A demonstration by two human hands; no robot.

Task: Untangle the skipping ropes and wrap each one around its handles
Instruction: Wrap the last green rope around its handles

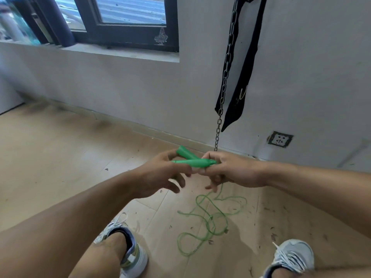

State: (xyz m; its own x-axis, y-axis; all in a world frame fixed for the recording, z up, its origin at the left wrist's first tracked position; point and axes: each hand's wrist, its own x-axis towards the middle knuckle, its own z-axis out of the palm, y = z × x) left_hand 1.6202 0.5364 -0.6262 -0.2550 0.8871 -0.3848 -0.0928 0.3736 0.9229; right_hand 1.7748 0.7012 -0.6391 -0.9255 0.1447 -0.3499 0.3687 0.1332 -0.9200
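Two green skipping-rope handles (192, 160) cross each other in a V at mid-frame, above the floor. My left hand (160, 174) holds their left ends, thumb and forefinger around them, the other fingers spread below. My right hand (226, 169) pinches their right ends where they meet. The thin green rope (208, 219) hangs down from my right hand and lies in loose tangled loops on the wooden floor between my feet. No second rope is in view.
A metal chain (224, 77) and a black strap (243, 73) hang on the white wall just behind my hands. A wall socket (280, 139) sits low at the right. My two grey sneakers (128, 251) stand on the dusty wooden floor; a window is at upper left.
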